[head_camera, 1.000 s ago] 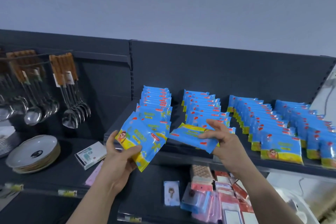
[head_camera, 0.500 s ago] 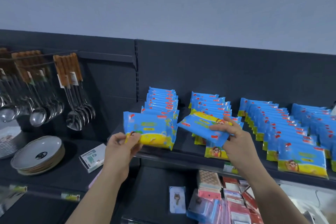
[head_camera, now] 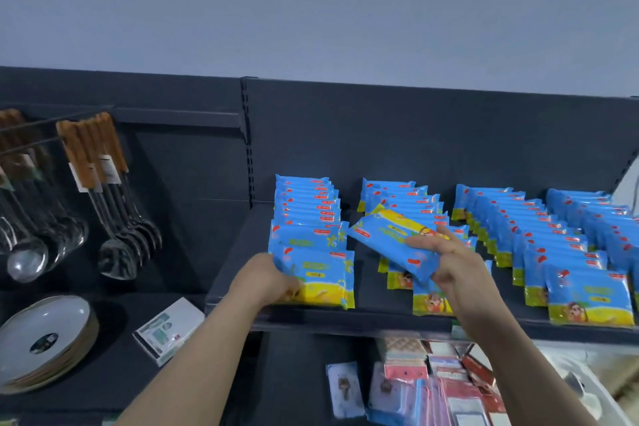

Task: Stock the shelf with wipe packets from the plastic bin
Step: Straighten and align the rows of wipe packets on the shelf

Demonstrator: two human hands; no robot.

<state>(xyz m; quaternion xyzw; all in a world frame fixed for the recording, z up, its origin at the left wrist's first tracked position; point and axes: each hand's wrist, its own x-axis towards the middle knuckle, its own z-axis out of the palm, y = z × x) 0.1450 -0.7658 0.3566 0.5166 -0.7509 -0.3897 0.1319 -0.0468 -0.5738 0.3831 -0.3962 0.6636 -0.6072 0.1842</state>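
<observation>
A blue-and-yellow wipe packet (head_camera: 316,278) stands at the front of the leftmost row on the dark shelf (head_camera: 345,320), centre of the frame, with the left hand (head_camera: 273,278) clamped on its lower left corner. A second packet (head_camera: 394,240) lies tilted above the next row, pinched in the right hand (head_camera: 449,264). Four rows of packets fill the shelf. Ladles (head_camera: 121,242) hang at upper left; stacked plates (head_camera: 45,339) sit at lower left.

Your view is dim, evenly lit, bluish in cast; shadows sit soft under the shelf (head_camera: 345,320). Hanging ladles (head_camera: 114,218) smear with motion blur, and straight lines bow toward your frame's edges.
</observation>
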